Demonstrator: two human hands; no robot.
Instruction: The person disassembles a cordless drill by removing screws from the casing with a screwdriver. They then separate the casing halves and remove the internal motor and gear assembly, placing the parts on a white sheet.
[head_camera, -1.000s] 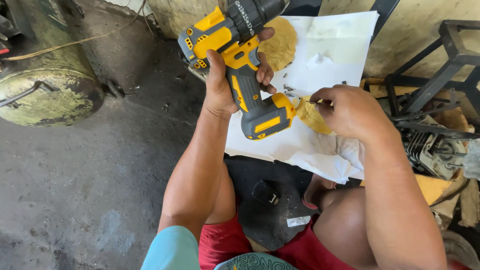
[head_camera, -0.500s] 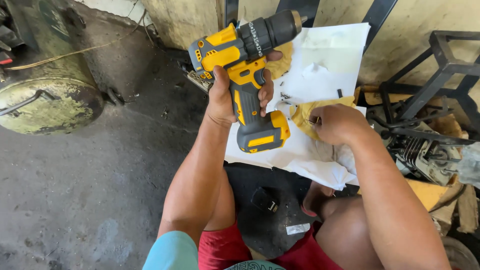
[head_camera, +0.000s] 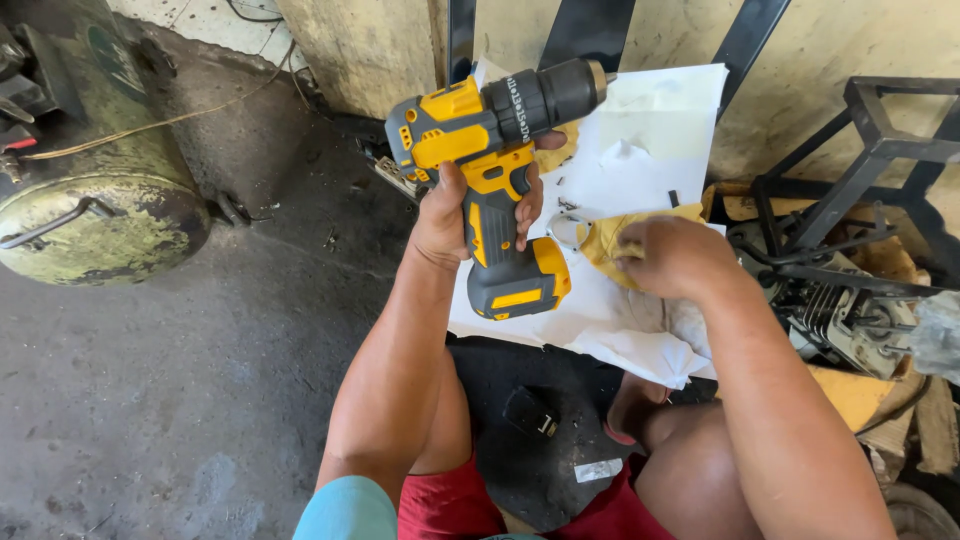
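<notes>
My left hand (head_camera: 462, 208) grips the handle of a yellow and black cordless drill (head_camera: 495, 150), held upright with its chuck pointing right, above a sheet of white paper (head_camera: 640, 170). My right hand (head_camera: 675, 255) rests on the paper, fingers closed on a yellow cloth (head_camera: 612, 235). A thin metal ring (head_camera: 560, 228) lies on the paper just left of the cloth. Small dark screws (head_camera: 566, 203) are scattered on the paper near the drill. Another yellow cloth piece (head_camera: 560, 155) shows behind the drill.
A rusty green metal tank (head_camera: 95, 225) lies at the left on the concrete floor (head_camera: 200, 400). A black metal frame (head_camera: 880, 150) and an engine part (head_camera: 845, 310) stand at the right. A small black part (head_camera: 528, 410) lies on a dark mat between my knees.
My left hand has raised the drill and turned it upright, chuck now pointing right. My right hand has drifted left along the paper with the yellow cloth.
</notes>
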